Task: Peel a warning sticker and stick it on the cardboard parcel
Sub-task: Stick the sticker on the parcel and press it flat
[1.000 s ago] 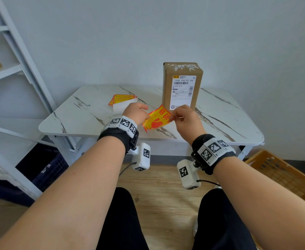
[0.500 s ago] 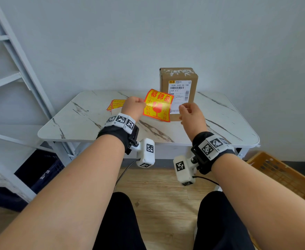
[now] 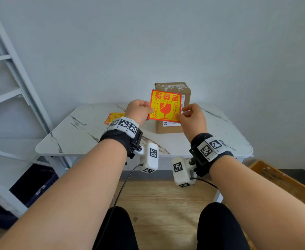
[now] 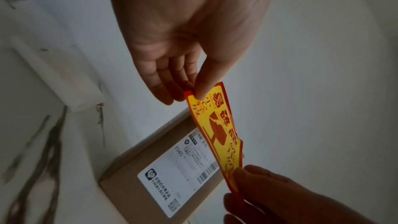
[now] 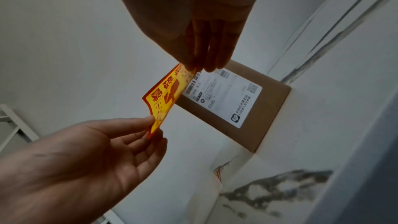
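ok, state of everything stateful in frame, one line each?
warning sticker: peeled, held in the air in front of the parcel, not stuck yet
left hand: pinches the sticker's left edge
right hand: pinches its right edge
cardboard parcel: upright on the table, shipping label facing the person
spare stickers: flat on the table

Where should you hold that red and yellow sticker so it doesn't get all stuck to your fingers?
Best by its two side edges, one from each side. The sticker is thin and floppy, so the left hand and the right hand each pinch only an edge, keeping it flat in front of the cardboard parcel.
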### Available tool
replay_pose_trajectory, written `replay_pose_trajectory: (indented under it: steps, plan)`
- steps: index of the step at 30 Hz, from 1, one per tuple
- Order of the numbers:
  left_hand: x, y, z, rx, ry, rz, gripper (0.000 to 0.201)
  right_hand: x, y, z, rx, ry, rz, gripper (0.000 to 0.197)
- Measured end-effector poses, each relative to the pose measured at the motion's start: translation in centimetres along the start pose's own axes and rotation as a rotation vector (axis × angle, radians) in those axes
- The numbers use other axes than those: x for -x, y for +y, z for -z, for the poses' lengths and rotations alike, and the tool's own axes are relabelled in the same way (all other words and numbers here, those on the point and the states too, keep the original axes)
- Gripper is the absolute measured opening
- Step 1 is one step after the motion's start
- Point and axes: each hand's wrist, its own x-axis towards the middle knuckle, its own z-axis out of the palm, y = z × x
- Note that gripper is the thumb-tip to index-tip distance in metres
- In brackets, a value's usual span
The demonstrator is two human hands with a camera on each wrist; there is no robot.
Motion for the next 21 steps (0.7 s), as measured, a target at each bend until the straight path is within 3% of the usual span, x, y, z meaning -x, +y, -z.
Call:
replay_pose_trajectory:
  steps: [12, 21]
  plan:
    - [-4.1, 4.5, -1.4, -0.111, 0.128, -0.113, 0.04, -6.2, -3.1, 1.6, 0.047, 0.086, 0.084, 0.01]
    - [-8.2, 5.8, -2.8, -0.164, 0.141, -0.12, 0.028, -11.2, -4.2, 1.0, 0.146, 0.064, 0.082, 0.017]
